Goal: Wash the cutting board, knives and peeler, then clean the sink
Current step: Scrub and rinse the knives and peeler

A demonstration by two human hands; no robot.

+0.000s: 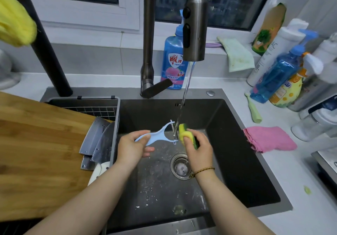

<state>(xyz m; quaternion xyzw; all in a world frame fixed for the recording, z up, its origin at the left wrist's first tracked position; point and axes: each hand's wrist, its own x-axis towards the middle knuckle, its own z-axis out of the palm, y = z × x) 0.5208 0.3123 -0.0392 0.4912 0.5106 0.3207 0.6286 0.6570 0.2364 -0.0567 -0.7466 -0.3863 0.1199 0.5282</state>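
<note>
Over the middle of the sink (237, 162), under the thin stream of water (184, 98) from the tap (195, 25), the left hand (131, 147) holds the pale blue peeler (158, 134) by its handle, fingers (144, 133) curled round it and the blade end turned toward the stream. The right hand (198, 149) grips a yellow and green sponge (186, 134), fingers (189, 138) wrapped over it, just beside the peeler's head and perhaps touching it. So the peeler looks to be the piece being washed now. The cutting board (40, 152) lies across the table at the sink's left edge, and the knives (98, 138) lean in the wire rack (87, 105) at the sink's left side, blades against the board. From how they are set aside they have probably been dealt with, though whether they are clean cannot be told. The sink itself is not yet done: white flecks dot its floor, residue sits in the strainer (180, 167), and a greenish scrap (179, 209) lies near its front edge. My reading is somewhat past halfway, with the peeler's rinse and the whole sink clean left
</note>
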